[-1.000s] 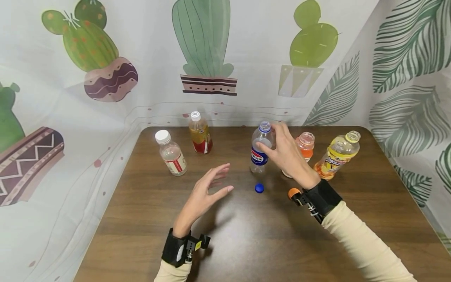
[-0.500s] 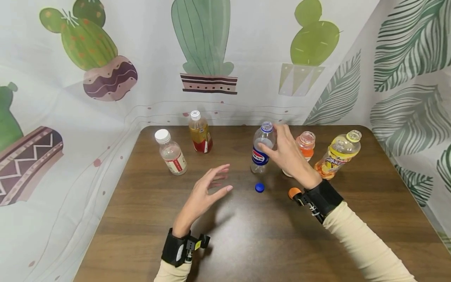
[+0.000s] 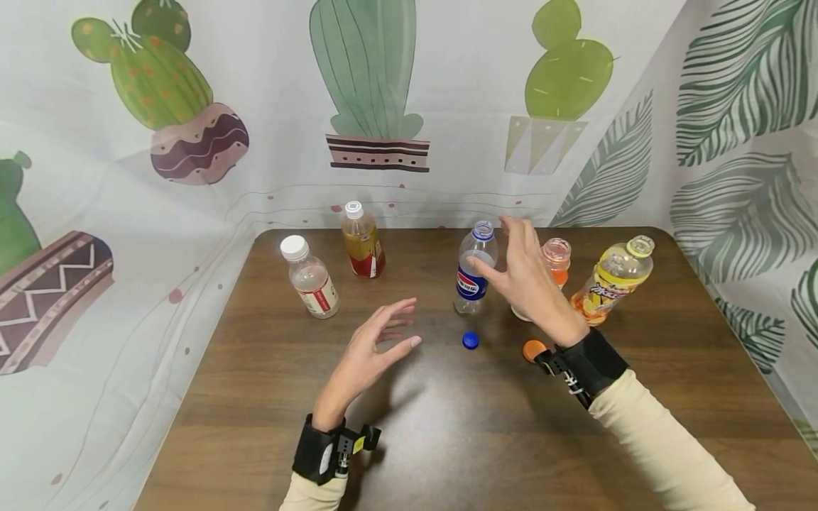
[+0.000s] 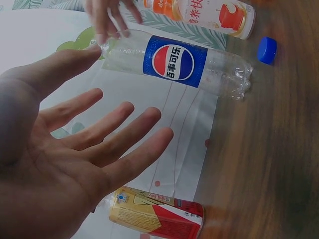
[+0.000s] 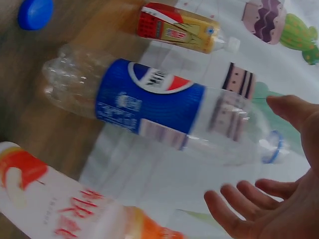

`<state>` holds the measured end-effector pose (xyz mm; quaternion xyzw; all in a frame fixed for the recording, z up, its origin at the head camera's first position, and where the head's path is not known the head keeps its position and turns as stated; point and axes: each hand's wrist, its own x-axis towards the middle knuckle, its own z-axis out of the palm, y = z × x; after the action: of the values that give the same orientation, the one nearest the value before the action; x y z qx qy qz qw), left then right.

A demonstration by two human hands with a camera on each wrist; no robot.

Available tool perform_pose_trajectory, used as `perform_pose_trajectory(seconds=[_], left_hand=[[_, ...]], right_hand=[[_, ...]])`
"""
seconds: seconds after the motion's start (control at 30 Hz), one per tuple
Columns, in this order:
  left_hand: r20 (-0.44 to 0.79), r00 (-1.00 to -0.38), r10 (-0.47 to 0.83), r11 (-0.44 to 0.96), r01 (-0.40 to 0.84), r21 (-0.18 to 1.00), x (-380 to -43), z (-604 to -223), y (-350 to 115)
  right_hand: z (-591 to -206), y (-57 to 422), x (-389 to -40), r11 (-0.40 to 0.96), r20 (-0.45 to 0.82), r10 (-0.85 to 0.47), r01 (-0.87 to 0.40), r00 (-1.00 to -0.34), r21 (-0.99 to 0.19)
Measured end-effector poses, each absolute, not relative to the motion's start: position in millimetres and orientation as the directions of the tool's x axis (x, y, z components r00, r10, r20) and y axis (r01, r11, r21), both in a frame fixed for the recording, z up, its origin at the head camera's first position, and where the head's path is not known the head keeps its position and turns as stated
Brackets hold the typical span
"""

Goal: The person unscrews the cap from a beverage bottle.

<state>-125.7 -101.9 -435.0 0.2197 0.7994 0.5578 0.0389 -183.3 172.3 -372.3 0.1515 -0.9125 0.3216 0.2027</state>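
An uncapped clear plastic cola bottle (image 3: pixel 470 282) with a blue label stands upright towards the back of the table. Beside its neck and shoulder is my right hand (image 3: pixel 535 284), fingers spread; in the right wrist view a gap shows between the fingers and the bottle (image 5: pixel 149 104). My left hand (image 3: pixel 366 353) hovers over the table, fingers loosely extended and holding nothing. In front of the bottle lies a blue bottle cap (image 3: pixel 470 341). An orange cap (image 3: pixel 533 350) lies near the right wrist. The right hand partly hides an uncapped bottle with an orange neck band (image 3: pixel 557 257).
At the right stands an uncapped bottle with a yellow label (image 3: pixel 610 284). On the left are a white-capped clear bottle (image 3: pixel 311 280) and a white-capped bottle with a red and yellow label (image 3: pixel 364 245). A printed cloth hangs behind the wooden table (image 3: pixel 447 440).
My right hand has eased slightly to the right, away from the cola bottle's neck, and its fingers have opened a little. The left hand and the bottles stay about where they were.
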Motion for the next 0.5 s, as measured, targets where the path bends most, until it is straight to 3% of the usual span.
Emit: perform_pose_trajectory(seconds=[0.27, 0.4, 0.5], left_hand=[[0.241, -0.895, 0.375, 0.267, 0.353, 0.897, -124, -436, -107], [0.259, -0.905, 0.338, 0.258, 0.354, 0.899, -123, -435, -109], [0.307, -0.911, 0.274, 0.226, 0.371, 0.901, -122, -435, -111]], right_hand=[[-330, 138, -169, 0.698, 0.653, -0.152, -0.549, -0.742, -0.461], [-313, 111, -171, 0.672, 0.643, -0.200, -0.581, -0.740, -0.459], [-312, 90, -183, 0.698, 0.595, -0.216, -0.549, -0.774, -0.460]])
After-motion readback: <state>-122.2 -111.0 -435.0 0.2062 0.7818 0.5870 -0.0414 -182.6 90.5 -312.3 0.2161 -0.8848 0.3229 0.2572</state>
